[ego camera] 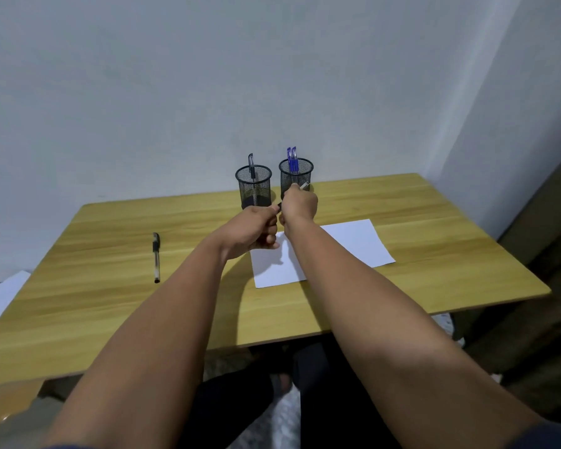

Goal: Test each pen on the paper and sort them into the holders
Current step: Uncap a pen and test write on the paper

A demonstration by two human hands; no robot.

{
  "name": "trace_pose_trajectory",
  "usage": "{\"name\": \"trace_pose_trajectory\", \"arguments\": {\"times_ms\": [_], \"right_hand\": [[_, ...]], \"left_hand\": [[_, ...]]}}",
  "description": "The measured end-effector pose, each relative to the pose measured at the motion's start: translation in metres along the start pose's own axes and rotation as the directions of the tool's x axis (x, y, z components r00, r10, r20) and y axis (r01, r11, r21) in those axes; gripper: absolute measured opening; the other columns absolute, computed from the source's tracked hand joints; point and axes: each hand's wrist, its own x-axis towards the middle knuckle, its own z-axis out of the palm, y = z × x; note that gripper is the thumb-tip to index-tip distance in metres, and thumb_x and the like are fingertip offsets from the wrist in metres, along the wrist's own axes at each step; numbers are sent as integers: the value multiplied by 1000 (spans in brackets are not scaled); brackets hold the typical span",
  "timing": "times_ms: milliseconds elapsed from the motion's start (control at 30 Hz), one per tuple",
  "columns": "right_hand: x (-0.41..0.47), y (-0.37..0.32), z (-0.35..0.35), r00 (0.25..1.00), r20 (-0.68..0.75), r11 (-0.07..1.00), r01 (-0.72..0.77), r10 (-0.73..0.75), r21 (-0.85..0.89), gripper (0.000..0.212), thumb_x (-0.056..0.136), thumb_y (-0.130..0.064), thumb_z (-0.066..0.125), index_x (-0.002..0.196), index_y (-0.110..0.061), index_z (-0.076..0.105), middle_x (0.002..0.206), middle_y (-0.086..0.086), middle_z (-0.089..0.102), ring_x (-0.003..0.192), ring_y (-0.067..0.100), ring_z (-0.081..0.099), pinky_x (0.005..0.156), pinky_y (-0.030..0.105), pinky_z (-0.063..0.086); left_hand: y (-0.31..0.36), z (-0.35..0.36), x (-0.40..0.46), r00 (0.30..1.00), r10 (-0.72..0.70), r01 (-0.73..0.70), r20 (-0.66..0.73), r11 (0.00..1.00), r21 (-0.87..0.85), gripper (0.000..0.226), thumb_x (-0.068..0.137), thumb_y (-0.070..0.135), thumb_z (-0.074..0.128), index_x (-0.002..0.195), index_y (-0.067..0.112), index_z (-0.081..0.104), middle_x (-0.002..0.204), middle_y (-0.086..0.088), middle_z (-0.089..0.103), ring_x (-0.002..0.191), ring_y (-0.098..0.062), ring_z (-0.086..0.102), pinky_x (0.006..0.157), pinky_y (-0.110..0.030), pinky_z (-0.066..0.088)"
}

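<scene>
Nearest the desk's front edge, two bare forearms reach forward over the wooden desk (434,222), with dark trouser legs showing below the edge. Toward the left side of the desk a capped black pen (156,257) lies by itself, its length running roughly front to back, well apart from everything else. Right of centre lies a sheet of white paper (353,244), turned slightly askew, its near left part shadowed by the arms. Above the paper's far left corner the two hands meet. The left hand (253,230) has its fingers (270,236) curled in, and its thumb and forefinger pinch the dark end of a pen (305,185), most likely the cap, though that end is small and mostly hidden. The right hand (299,205) is just beside it, touching or nearly so, its fingers clenched round the same pen's barrel, the pale other end sticking out past the knuckles toward the right holder. Beyond the hands, close to the desk's far edge, stand two black mesh holders side by side, near each other but not touching. The left holder (254,189) contains one black pen standing upright. The right holder (297,173) contains two blue pens (292,158), their caps rising above the rim; its lower part is hidden behind the right hand. Behind the desk is a plain pale wall (208,92).
</scene>
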Motion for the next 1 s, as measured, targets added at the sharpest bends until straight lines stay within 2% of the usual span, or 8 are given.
{"name": "trace_pose_trajectory", "arguments": {"times_ms": [233,367,600,733,800,867,933,1000], "right_hand": [[-7,-5,-33,981,194,999,23,-28,28,40,108,-30,56,73,-10,57,50,-2,43,35,12,31,38,18,23],[-14,0,-33,963,236,989,142,-132,-27,46,108,-34,59,67,-12,57,48,-1,49,33,8,36,40,21,30],[-14,2,-20,980,110,986,164,-164,12,42,98,-17,59,56,-15,55,46,-5,50,50,20,40,54,31,33],[29,-7,-59,987,-141,984,-57,81,171,32,99,-22,55,68,-14,51,66,8,55,45,21,41,44,26,31],[48,-20,-86,987,-143,986,-50,73,162,31,100,-21,53,70,-14,48,63,6,50,34,16,32,40,17,24],[46,-30,-97,996,-78,999,41,-39,29,38,102,-25,55,67,-13,52,59,6,50,29,15,31,41,17,25],[36,-33,-99,990,-1,988,138,-139,-75,44,106,-32,57,67,-13,60,53,2,55,29,12,36,38,16,27],[32,-28,-106,985,59,982,168,-163,-86,43,108,-37,59,74,-11,65,51,-1,62,30,9,41,35,15,30]], "left_hand": [[0,-1,4,998,-6,12,-64,995,100,41,106,39,44,71,17,45,60,1,43,56,-17,46,76,-37,55],[-2,4,8,985,-7,15,-170,999,43,43,106,42,43,70,18,48,58,3,44,54,-16,44,75,-36,54],[-4,23,5,989,-18,-20,-147,967,-252,49,108,38,42,62,24,35,53,6,26,47,-13,22,55,-27,37],[-15,15,-14,990,-109,139,95,893,-428,44,106,34,46,65,21,39,59,3,27,49,-13,27,58,-27,44],[-24,6,-23,988,-151,138,-23,948,-288,41,105,37,51,69,17,46,60,0,36,50,-15,36,57,-29,51],[-39,-9,-22,947,-77,115,-311,987,108,45,104,40,51,70,10,52,63,-6,50,53,-20,46,58,-28,49],[-51,-25,-14,901,85,175,-425,826,535,48,102,43,49,70,9,61,69,-6,64,66,-27,58,64,-34,47],[-60,-38,-7,864,161,267,-478,658,704,43,101,44,50,74,14,66,76,-4,66,77,-30,60,65,-34,45]]}}
